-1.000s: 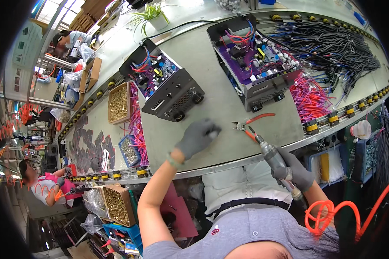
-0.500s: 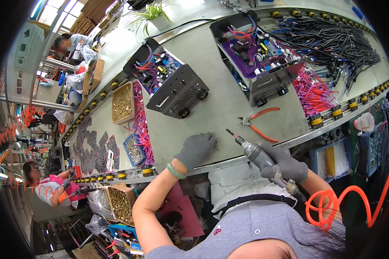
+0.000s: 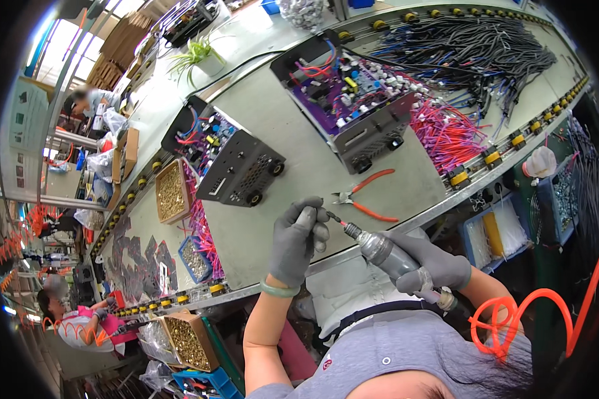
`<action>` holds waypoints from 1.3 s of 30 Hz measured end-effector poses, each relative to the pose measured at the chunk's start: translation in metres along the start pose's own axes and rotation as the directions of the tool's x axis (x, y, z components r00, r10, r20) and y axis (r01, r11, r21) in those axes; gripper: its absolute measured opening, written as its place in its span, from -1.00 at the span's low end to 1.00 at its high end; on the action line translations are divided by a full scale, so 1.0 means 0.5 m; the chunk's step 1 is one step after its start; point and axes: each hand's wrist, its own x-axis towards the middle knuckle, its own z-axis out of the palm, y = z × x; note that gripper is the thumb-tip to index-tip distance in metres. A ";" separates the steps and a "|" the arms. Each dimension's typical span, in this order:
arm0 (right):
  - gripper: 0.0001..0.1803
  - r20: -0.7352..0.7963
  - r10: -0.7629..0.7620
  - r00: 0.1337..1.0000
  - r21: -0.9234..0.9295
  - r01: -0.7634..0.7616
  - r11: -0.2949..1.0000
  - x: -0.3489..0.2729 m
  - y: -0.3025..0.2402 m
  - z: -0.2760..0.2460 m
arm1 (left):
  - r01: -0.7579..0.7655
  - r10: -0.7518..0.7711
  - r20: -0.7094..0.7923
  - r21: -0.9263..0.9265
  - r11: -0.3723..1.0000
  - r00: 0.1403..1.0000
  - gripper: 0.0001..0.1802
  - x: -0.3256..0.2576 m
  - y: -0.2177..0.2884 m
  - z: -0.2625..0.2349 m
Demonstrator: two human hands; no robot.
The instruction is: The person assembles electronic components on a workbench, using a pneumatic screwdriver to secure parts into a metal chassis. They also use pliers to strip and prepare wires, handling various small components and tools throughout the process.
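My right hand [image 3: 436,259], in a grey glove, is wrapped round a pneumatic screwdriver [image 3: 386,254] with a transparent-looking, silvery body. Its bit points up and left, toward the fingertips of my left hand [image 3: 294,243]. That hand is gloved too, its thumb and fingers pinched close to the bit's tip; anything between them is too small to make out. Beyond the bit lie cutting pliers [image 3: 374,213] with red handles. Two black metal cases with purple circuit boards stand farther off: a left case [image 3: 236,174] and a right case [image 3: 373,130].
Pink-red cable ties [image 3: 446,136] and black cables [image 3: 472,56] are heaped at right. On the left are a cardboard box of brass-coloured screws [image 3: 171,193] and a blue tray [image 3: 195,259] of small parts. An orange air hose [image 3: 546,292] coils at lower right. Another person [image 3: 90,326] works at far left.
My left hand has risen from the bench surface and closed its fingers near the screwdriver's bit. The screwdriver has shifted slightly left. The whole view has shifted, moving the cases leftward in it.
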 end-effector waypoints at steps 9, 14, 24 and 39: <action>0.00 -0.099 -0.040 0.994 -0.021 0.038 0.999 -0.053 -0.005 -0.031 | 0.113 -0.130 0.168 0.110 0.988 0.977 -0.74 0.048 -0.008 0.069; -0.03 -0.223 -0.051 0.973 -0.482 -0.065 0.874 -0.089 -0.040 -0.056 | 0.086 -0.131 0.212 0.207 0.974 0.968 -0.76 0.077 -0.025 0.100; -0.23 -0.101 -0.149 0.984 0.490 0.179 0.853 -0.100 0.019 -0.140 | -0.107 -0.062 0.409 0.377 0.920 0.910 -0.40 0.117 -0.019 0.211; -0.26 -0.291 -0.180 0.940 0.413 0.293 0.862 -0.056 -0.010 -0.214 | -0.622 -0.189 0.593 0.732 -0.277 0.782 -0.39 0.341 0.186 0.370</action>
